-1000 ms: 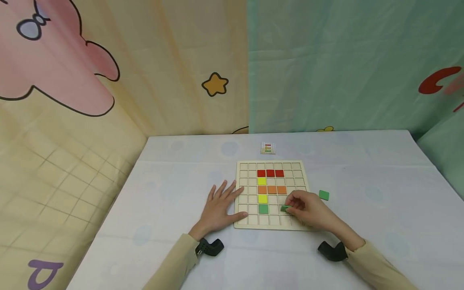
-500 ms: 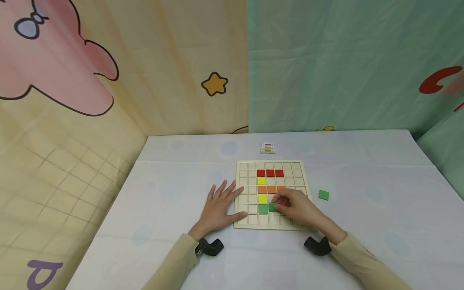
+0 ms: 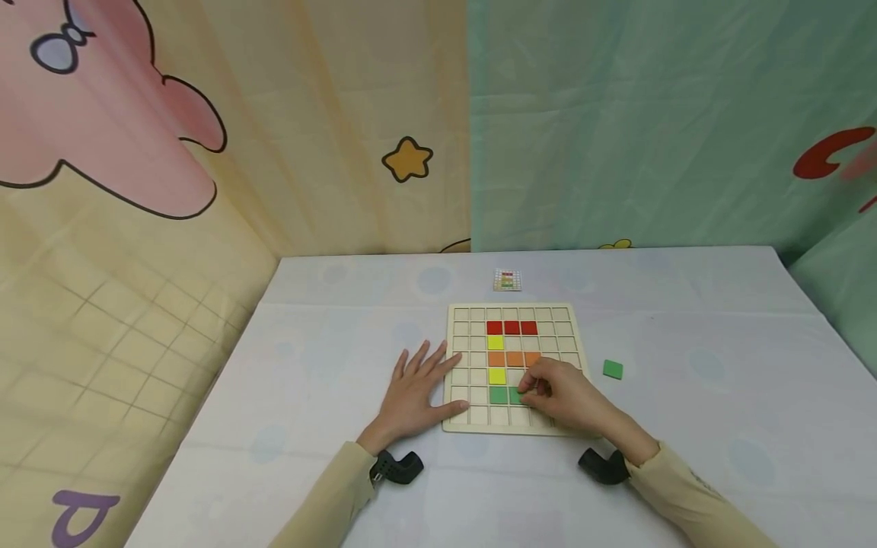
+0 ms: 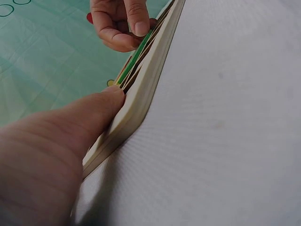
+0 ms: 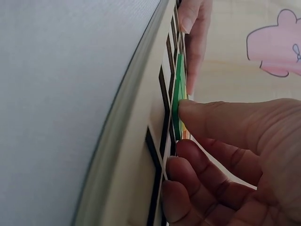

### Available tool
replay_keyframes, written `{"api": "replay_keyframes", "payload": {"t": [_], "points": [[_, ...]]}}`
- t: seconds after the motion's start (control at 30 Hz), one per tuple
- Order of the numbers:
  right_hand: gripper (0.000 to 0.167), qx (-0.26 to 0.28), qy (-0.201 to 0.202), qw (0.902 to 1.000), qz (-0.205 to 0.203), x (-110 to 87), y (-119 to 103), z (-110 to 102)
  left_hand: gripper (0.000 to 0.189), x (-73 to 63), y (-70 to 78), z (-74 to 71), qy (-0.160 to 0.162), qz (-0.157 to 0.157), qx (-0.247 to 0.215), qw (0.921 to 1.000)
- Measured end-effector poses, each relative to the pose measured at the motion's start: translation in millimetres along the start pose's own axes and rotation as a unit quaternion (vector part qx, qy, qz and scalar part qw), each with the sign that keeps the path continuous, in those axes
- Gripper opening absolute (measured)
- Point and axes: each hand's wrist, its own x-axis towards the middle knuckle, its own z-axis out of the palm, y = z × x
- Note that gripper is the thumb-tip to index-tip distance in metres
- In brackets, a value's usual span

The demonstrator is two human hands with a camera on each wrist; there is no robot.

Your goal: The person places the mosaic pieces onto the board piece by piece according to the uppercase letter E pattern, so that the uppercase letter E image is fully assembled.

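Observation:
A pale wooden grid board [image 3: 555,417] lies on the table with coloured square tiles in its cells. My left hand [image 3: 414,396] is spread flat, its thumb and a fingertip resting on the board's left edge. Over the lower middle, my right hand [image 3: 565,394] has its thumb touching a green tile [image 3: 515,396], which lies in the cell beside another green tile [image 3: 498,395]. The right wrist view shows the thumb [image 5: 202,117] on the tile, with the other fingers loosely bent below and apart from it. Part of the touched tile is hidden by the fingers.
A loose green tile [image 3: 613,369] lies right of the board. Behind the board is a small pattern card [image 3: 507,280] with a coloured grid. Red [image 3: 511,327], yellow [image 3: 496,376] and orange tiles [image 3: 514,359] sit in other cells. Printed curtains stand behind the table.
My right hand has moved left across the board with the green tile, which was tilted in its fingers and now lies flat beside the first green one. My left hand has stayed put.

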Motion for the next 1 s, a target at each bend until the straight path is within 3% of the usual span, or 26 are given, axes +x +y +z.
{"api": "replay_keyframes", "payload": {"t": [0.2, 0.4, 0.73, 0.87, 1.0], "points": [[0.013, 0.003, -0.014, 0.9998, -0.017, -2.3, 3, -6, 0.077, 0.1, -0.5, 0.0, 0.005, 0.005, -0.004, 1.0000], [0.014, -0.001, -0.012, 0.9995, -0.030, -10.1, 12, -26, 0.077, -0.4, 0.4, -0.8, 0.005, 0.006, -0.007, 0.9999], [0.019, -0.092, 0.063, 0.9934, 0.026, -21.5, 48, -70, 0.077, 0.0, 1.1, -1.1, 0.007, 0.006, -0.005, 1.0000], [0.031, -0.093, 0.046, 0.9924, 0.066, -25.3, 65, -80, 0.077, -0.5, 0.6, -1.1, 0.008, 0.007, -0.007, 0.9999], [0.033, -0.086, 0.023, 0.9934, 0.072, -28.1, 74, -86, 0.077, -0.8, 0.5, -0.6, 0.010, 0.007, -0.002, 0.9999]]}}
